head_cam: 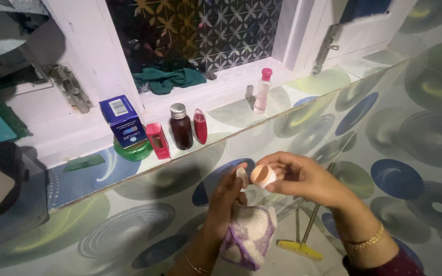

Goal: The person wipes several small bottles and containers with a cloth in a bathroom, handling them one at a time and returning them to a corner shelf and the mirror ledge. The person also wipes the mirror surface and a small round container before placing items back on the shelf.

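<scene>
Hard to say exactly what that little round peach-coloured jar (263, 175) is, since the right hand (303, 179) is wrapping its fingers around most of it and only the open mouth is showing. The left hand (228, 197) is pinching a small whitish lid (242, 177) just beside the jar, while also clutching a white and purple cloth (249, 235) that's hanging down and getting cut off near the bottom edge. Both forearms are running out of frame too. Up on the glass shelf (282, 110) things are sitting well apart from the hands: a blue box (122, 120) on a green tub (134, 151), a small red box (157, 140), a dark bottle (181, 126), a red tube (200, 125) and a pink-capped bottle (263, 91) further along. Plenty of open space is lying between shelf edge and hands.
</scene>
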